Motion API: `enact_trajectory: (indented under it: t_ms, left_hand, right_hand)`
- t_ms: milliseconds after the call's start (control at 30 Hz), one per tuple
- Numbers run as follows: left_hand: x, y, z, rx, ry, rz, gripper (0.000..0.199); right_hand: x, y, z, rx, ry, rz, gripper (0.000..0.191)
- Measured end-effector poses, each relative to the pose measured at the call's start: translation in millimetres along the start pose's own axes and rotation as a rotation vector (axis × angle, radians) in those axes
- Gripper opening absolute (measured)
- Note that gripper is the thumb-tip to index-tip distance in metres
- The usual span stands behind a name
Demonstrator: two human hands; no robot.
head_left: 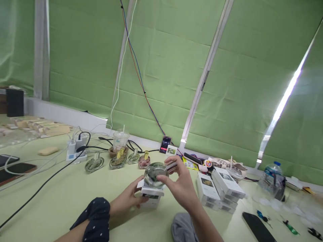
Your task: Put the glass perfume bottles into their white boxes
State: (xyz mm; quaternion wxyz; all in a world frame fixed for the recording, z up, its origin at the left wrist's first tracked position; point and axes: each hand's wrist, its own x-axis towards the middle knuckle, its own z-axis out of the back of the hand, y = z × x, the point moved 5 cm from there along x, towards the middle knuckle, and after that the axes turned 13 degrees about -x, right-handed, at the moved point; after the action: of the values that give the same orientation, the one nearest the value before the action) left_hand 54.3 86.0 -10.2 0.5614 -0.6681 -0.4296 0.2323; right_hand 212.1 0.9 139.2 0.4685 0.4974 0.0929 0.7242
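My left hand (130,198) is closed around a small white box (152,201), which stands on the table with its top flaps spread. Over the box, my right hand (178,179) grips a round, clear glass bottle (155,173) between thumb and fingers. The bottle's lower edge hides part of the box opening. Behind my hands, several glass bottles stand on the table, among them a pink one (144,160) and a gold-capped one (118,161).
Stacked white boxes (228,184) stand at the right, beside a phone (257,227) and a water bottle (271,173). Grey cloth (184,228) lies near the front. A power strip (75,156) with cables and a plastic cup (120,141) are at the back left.
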Motion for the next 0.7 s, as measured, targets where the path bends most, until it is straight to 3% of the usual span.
enact_trajectory:
  t_ms: [100,233,433,700]
  left_hand:
    - [-0.3,-1.2,-2.1,0.130,0.035,-0.041,0.059]
    - [1.2,2.7,0.5,0.165,0.044,-0.032,0.059]
    - [5.0,11.6,9.9,0.164,-0.001,-0.032,0.071]
    - [12.2,8.3,2.8,0.199,-0.079,-0.082,0.060]
  right_hand:
    - [12.8,-21.0,2.4,-0.123,-0.047,0.034,0.027]
    - [19.9,-41.0,-14.4,-0.197,0.054,0.075,0.025]
    - [14.0,-45.7,-30.0,-0.202,0.158,0.111,0.034]
    - [12.3,-49.8,-35.3,-0.314,0.241,0.096,0.043]
